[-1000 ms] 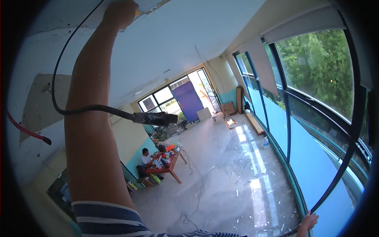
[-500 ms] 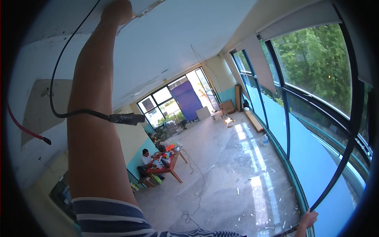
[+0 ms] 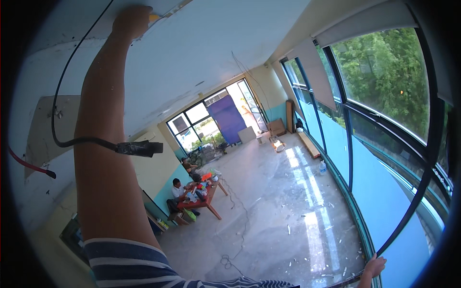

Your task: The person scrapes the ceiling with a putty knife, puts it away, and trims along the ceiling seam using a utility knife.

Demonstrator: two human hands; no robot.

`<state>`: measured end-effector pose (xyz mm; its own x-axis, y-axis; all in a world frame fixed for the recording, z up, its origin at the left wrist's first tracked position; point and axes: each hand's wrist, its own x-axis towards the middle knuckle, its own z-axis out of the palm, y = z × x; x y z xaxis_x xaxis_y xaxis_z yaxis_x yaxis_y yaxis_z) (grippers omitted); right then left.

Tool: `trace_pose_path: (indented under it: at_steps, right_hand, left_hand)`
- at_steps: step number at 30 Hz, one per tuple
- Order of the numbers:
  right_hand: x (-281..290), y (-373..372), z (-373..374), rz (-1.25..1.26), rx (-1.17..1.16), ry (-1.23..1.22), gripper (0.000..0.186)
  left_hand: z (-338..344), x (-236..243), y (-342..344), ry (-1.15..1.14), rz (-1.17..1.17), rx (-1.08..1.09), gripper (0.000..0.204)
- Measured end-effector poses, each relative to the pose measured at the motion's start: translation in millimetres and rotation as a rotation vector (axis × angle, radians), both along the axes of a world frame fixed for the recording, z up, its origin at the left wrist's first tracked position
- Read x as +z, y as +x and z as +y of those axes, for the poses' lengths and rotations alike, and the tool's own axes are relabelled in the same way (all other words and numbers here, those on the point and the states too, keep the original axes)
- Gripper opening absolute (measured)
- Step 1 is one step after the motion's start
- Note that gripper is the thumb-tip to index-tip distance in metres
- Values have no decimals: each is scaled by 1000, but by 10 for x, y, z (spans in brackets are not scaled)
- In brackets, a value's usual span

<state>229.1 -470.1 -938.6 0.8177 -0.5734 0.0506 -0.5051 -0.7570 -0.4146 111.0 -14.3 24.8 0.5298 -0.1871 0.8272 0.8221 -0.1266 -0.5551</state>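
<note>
My left arm reaches up to the pale ceiling (image 3: 216,38), where my left hand (image 3: 129,23) is closed at a seam. A small yellow part of a tool (image 3: 154,18) shows beside its fingers; the rest is hidden. The seam's edge (image 3: 175,8) looks rough and chipped. In front of my forearm hangs a black cable (image 3: 60,105) with a taped end (image 3: 140,148). Low on the right, my right hand (image 3: 373,267) has its fingers curled round the lower end of a dark window frame bar (image 3: 403,225).
A red cable (image 3: 31,163) dangles at far left. Below, a person (image 3: 178,190) sits at a red-topped table (image 3: 211,208) heaped with things. A lit lamp (image 3: 277,145), a plank (image 3: 309,145), a water bottle (image 3: 322,167), a loose cord (image 3: 244,225) and white scraps lie about the floor.
My left hand and forearm have shifted a little left and down along the ceiling seam, and more of the yellow part shows. The hanging cables swung slightly left. My right hand stays put.
</note>
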Motion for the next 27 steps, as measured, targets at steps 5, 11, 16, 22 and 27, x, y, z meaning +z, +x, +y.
trace_pose_path:
  at_steps: [5, 11, 16, 22, 27]
  right_hand:
    - [110, -54, -1, 36, -7, 2, 36]
    - [117, -31, 16, 48, -7, -19, 37]
    - [-212, 117, 27, 39, -7, -19, 35]
    - [-73, -8, -33, 23, -29, -22, 34]
    - [36, 30, 45, 46, -6, 13, 34]
  left_hand:
    - [-49, -150, -53, 154, 151, 23, 25]
    - [-80, -119, 60, 183, 92, 33, 32]
    - [54, 229, 57, 104, -23, 24, 32]
    - [-245, -117, 288, 49, -20, 89, 29]
    - [-176, -125, 120, 129, 76, 81, 28]
